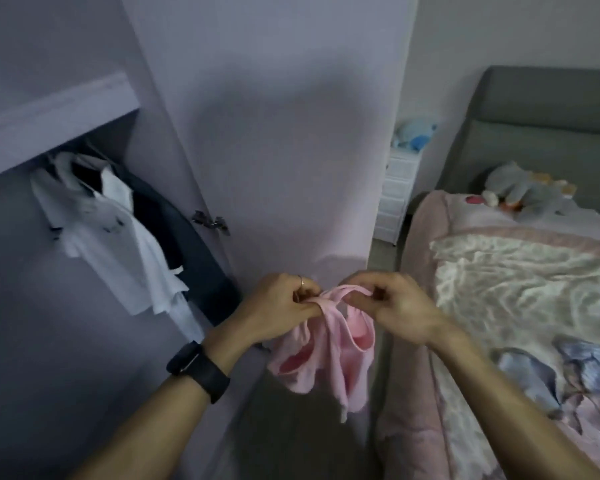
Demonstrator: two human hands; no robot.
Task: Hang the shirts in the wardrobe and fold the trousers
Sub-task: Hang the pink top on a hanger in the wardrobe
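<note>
Left hand [278, 304] and right hand [394, 306] each pinch the top edge of a small pink garment [326, 355], held in the air between open wardrobe [59, 109] and bed [499, 271]; rest of it hangs bunched, shirt or trousers unclear. Head view: white shirt [108, 233] and dark garment [174, 223] already hang inside; pink piece neither hung nor folded; task looks partway.

I see a dim, bluish room, brighter on the far right by the bed [482, 216]. A soft shadow falls across the door [274, 133]. Everything looks soft; the shirts [118, 230] on the left are smeared, and straight edges bow near the borders
</note>
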